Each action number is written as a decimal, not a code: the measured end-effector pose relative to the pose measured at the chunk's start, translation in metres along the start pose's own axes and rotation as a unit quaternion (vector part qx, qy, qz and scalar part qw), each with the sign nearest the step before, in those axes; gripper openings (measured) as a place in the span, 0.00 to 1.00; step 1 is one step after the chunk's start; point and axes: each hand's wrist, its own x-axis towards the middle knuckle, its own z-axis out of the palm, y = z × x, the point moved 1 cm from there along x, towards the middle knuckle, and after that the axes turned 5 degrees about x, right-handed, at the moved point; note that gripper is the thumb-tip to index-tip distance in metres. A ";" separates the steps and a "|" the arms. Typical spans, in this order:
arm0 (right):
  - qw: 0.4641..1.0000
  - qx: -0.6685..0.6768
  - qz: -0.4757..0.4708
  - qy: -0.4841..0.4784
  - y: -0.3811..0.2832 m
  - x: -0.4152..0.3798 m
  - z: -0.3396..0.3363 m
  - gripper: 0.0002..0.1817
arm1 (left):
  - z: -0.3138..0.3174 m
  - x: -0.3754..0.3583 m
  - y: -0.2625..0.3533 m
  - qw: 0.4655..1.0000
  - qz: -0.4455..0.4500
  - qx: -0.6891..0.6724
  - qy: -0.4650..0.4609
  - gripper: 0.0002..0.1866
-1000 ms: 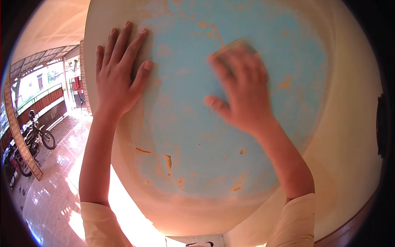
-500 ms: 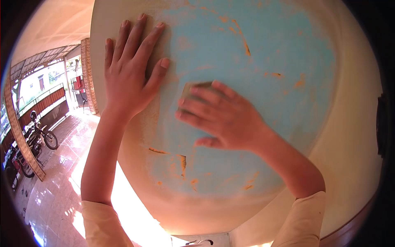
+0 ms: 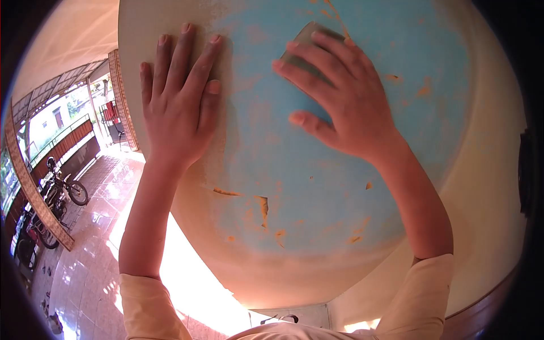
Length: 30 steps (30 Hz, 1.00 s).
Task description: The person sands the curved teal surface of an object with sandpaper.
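We find the left hand (image 3: 178, 113) spread and released, palm side toward the wall (image 3: 493, 153), with its thumb drawn in close to the index finger. It rests on the beige margin just left of the blue patch (image 3: 306, 153). We find the right hand (image 3: 351, 105) grasping a flat pad (image 3: 304, 36) beneath its fingers, which are fanned and slightly bent across it. Its thumb stands away from the pad, over the blue surface. The pad is at the far part of the patch, right of the left hand.

Most of the pad is covered by the right hand; we can make out only a corner and strips between the fingers. How firmly it is pinched we cannot tell. The far end of the patch is cut off by the frame. A dark object (image 3: 525, 173) at the right border is also cut off, and we cannot identify it.

The wall's left edge runs just beyond the left hand; past it lie the tiled floor (image 3: 85, 243) and a parked motorcycle (image 3: 65, 190), well apart from both hands. We note open room on the patch between the hands and nearer than them, where ragged orange chips (image 3: 264, 211) mark the surface.
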 end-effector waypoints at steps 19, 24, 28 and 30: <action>0.955 0.161 -0.222 -0.116 -0.069 -0.009 0.036 0.36 | -0.002 0.031 -0.028 0.999 0.018 0.025 0.009 0.26; 0.993 0.057 -0.104 -0.028 -0.031 0.037 0.005 0.35 | -0.011 0.019 -0.028 1.000 -0.008 0.026 0.011 0.27; 0.936 0.165 -0.264 -0.161 -0.079 -0.004 0.032 0.34 | -0.011 0.011 -0.023 1.000 -0.012 0.015 0.001 0.27; 0.939 0.133 -0.290 -0.129 -0.051 0.012 0.026 0.35 | -0.010 0.008 -0.021 1.000 -0.006 0.016 -0.001 0.27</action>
